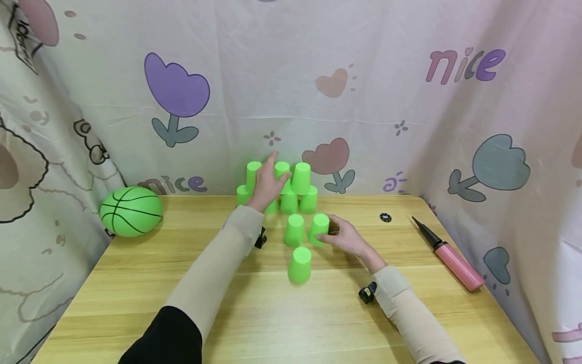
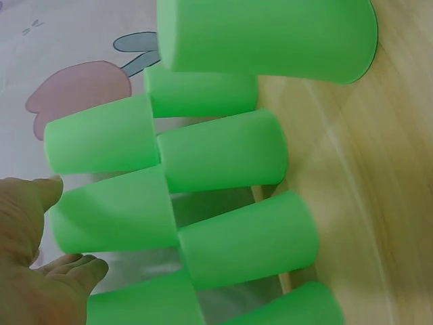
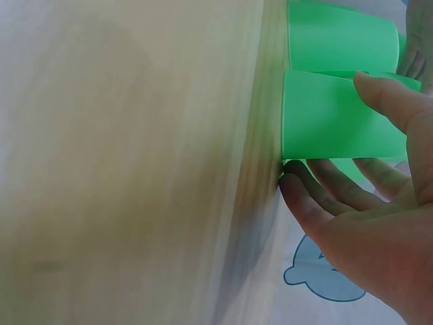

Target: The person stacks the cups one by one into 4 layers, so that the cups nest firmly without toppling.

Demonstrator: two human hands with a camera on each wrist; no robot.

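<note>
Green cups stand upside down at the back of the table, a row of three on top of a lower row (image 1: 308, 200). My left hand (image 1: 269, 184) reaches over them with fingers spread. Its thumb and fingers lie on either side of the narrow end of the middle upper cup (image 2: 115, 211). Nearer, two green cups stand side by side, with a single cup (image 1: 300, 265) in front of them. My right hand (image 1: 347, 236) holds the right one of that pair (image 3: 345, 116), thumb on its near side and fingers curled along its right side.
A green ball with basketball lines (image 1: 131, 211) sits at the table's left back corner. Toward the right edge lies a pink hand pump (image 1: 459, 267) with a black nozzle. A small black disc (image 1: 385, 217) lies at the back right. A printed curtain (image 1: 254, 86) hangs behind the table (image 1: 291, 323).
</note>
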